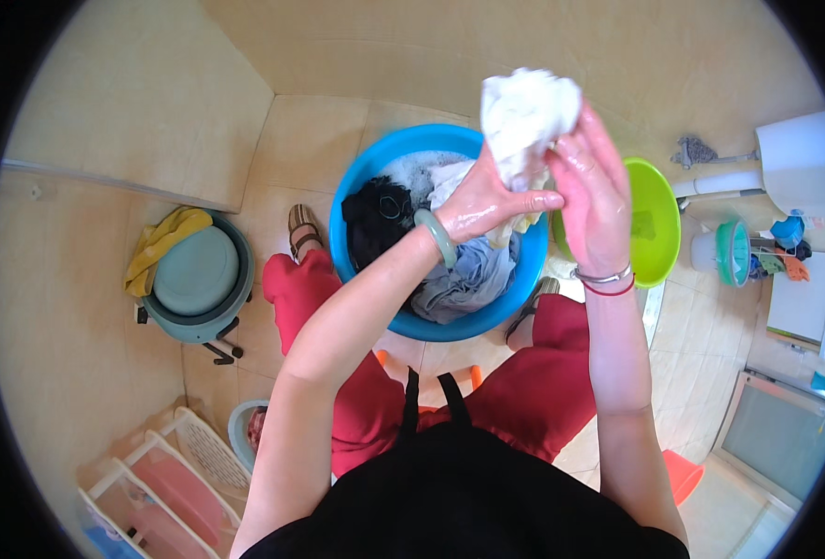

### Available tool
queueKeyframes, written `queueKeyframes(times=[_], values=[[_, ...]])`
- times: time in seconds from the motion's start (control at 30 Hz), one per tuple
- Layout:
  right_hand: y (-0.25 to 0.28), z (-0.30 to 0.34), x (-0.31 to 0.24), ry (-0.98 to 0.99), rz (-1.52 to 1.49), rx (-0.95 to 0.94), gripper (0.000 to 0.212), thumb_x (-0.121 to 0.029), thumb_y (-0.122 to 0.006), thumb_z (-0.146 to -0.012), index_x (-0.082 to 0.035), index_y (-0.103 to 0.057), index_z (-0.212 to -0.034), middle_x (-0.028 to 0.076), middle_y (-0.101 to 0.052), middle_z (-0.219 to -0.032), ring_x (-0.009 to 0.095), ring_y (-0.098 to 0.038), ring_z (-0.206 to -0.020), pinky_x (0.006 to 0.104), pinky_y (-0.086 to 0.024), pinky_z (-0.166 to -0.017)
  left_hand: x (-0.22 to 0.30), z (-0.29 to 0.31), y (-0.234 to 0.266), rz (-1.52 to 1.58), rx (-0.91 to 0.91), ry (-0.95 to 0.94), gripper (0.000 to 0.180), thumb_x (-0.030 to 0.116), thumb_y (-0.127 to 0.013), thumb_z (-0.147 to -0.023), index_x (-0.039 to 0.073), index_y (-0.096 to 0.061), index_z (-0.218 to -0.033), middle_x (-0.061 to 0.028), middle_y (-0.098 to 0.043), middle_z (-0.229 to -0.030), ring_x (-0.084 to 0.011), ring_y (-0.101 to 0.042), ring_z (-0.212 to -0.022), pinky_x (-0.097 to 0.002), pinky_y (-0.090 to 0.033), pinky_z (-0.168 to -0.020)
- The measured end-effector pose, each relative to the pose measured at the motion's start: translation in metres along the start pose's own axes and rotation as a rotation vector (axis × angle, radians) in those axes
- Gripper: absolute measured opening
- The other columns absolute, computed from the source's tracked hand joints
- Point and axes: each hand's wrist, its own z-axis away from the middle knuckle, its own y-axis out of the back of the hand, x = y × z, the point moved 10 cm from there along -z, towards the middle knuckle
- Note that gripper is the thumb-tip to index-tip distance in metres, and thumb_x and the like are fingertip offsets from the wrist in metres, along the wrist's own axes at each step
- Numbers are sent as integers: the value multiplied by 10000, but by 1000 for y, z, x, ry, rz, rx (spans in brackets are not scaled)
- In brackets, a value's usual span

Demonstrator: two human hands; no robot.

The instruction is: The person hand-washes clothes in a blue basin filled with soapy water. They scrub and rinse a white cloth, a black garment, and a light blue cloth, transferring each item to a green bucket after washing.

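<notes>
A wet white cloth point(530, 114) is bunched between my hands, raised above the far right side of a big blue basin point(345, 252). My left hand point(491, 197), below a pale green bangle, closes on its left side with the thumb pointing right. On the cloth's other side, my right hand point(596, 191) grips it with curled fingers; a silver bracelet and red cord circle that wrist. In the basin lie a black garment point(375, 224), a grey-blue garment point(468, 279) and pale cloth among suds. Part of its contents is hidden behind my hands.
A lime-green basin point(659, 219) stands right of the blue one. At left, a yellow cloth point(165, 244) drapes over a grey-green folding tub point(198, 317). A cream rack point(175, 466) stands lower left, beside a small pale bucket point(245, 433). A white tank point(804, 163) hangs on the right wall.
</notes>
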Motion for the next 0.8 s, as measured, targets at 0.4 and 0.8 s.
queueKeyframes(times=[0.4,0.8], values=[[44,-42,74,-190,-65,-308,865,-419,-713,-797,-148,-254,-1479,140,-247,-1513,249,-335,-1333,367,-376,-1042,-52,34,-14,746,-86,677,440,203,-634,-867,42,-501,-1255,-139,-636,-1102,-227,-648,-936,-339,-517,-826],[22,-23,108,-469,-197,-419,338,-191,-734,-770,-101,-526,-1020,112,-533,-1059,345,-580,-1084,515,-485,-923,-66,56,-50,810,-378,717,576,407,-700,-821,10,-520,-1197,-52,-582,-847,-135,-530,-723,-279,-432,-665]])
